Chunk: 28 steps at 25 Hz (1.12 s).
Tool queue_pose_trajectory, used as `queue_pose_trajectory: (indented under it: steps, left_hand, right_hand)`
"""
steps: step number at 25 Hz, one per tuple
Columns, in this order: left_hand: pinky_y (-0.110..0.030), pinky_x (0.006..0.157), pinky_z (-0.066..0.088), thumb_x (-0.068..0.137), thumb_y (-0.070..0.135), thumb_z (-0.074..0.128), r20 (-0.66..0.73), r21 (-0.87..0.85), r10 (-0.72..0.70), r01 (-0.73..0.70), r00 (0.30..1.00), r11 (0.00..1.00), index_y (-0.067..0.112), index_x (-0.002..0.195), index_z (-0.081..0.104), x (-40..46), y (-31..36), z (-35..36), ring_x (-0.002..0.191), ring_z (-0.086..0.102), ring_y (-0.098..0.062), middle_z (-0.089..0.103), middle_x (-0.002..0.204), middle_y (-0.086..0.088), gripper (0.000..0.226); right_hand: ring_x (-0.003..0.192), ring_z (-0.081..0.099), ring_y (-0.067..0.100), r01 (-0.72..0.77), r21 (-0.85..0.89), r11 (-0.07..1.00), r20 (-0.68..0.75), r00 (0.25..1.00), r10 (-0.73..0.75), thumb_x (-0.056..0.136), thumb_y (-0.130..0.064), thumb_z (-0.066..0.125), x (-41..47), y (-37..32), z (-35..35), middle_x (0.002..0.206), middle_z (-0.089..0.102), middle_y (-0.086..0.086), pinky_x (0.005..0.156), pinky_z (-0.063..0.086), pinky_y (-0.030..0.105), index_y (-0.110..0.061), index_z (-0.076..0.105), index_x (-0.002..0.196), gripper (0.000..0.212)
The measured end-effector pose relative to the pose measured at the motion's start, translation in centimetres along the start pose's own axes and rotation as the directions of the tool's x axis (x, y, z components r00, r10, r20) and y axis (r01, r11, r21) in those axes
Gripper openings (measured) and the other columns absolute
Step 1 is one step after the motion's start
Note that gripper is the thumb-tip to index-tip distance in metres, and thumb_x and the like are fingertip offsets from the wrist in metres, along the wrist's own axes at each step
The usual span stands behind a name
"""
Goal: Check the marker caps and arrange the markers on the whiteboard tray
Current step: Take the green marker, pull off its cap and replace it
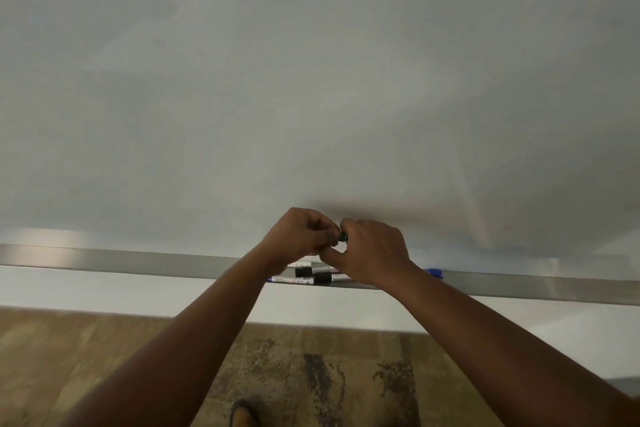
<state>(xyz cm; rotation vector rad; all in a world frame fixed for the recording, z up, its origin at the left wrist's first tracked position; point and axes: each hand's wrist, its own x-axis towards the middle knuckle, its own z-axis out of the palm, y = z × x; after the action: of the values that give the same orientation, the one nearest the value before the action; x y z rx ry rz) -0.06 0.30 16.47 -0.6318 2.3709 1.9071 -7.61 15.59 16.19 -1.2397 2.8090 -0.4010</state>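
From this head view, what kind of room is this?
Probably a classroom or meeting room. A large white wall-mounted whiteboard fills the view, its long metal tray holds several capped white-barrelled markers, and wood-look flooring lies below.

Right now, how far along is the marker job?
Midway, at best. Both hands, left hand and right hand, grip a green-capped marker above the tray, seemingly checking its cap. Several markers lie loosely bunched on the tray, a blue one apart; these need arranging.
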Motion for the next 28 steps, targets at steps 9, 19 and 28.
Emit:
queue_pose_trajectory:
  steps: [9,19,28]
  left_hand:
    - [-0.027,0.055,0.046,0.080,0.002,0.073,0.145,0.202,-0.178,0.147,0.973,0.968,0.000,0.081,0.071,2.0,1.9,-1.2,0.064,0.055,-0.025,0.061,0.074,-0.020,0.002]
    - [-0.031,0.062,0.047,0.078,-0.002,0.070,0.135,0.241,-0.193,0.157,0.972,0.958,-0.002,0.080,0.070,2.3,-0.2,-0.9,0.064,0.056,-0.023,0.064,0.071,-0.020,0.002]
    - [-0.030,0.074,0.054,0.082,0.006,0.074,-0.030,0.309,-0.064,0.071,0.997,0.948,0.018,0.086,0.073,3.9,-7.0,5.4,0.077,0.066,-0.018,0.072,0.081,0.000,0.012]
  right_hand:
    - [0.072,0.066,0.022,-0.002,-0.116,0.993,-0.024,1.000,-0.001,0.071,-0.092,0.031,1.2,-1.0,0.9,0.073,0.069,-0.002,0.058,0.046,0.029,-0.025,0.066,0.077,0.076]
    - [0.070,0.059,0.019,0.102,0.016,0.995,0.048,0.994,-0.103,0.085,-0.076,0.039,0.7,0.9,3.5,0.072,0.059,-0.007,0.056,0.043,0.032,-0.028,0.053,0.080,0.050]
    - [0.081,0.058,0.029,0.264,-0.048,0.963,0.074,0.963,-0.260,0.075,0.002,0.070,-1.4,9.2,9.3,0.090,0.067,0.007,0.065,0.052,0.039,-0.010,0.069,0.111,0.037]
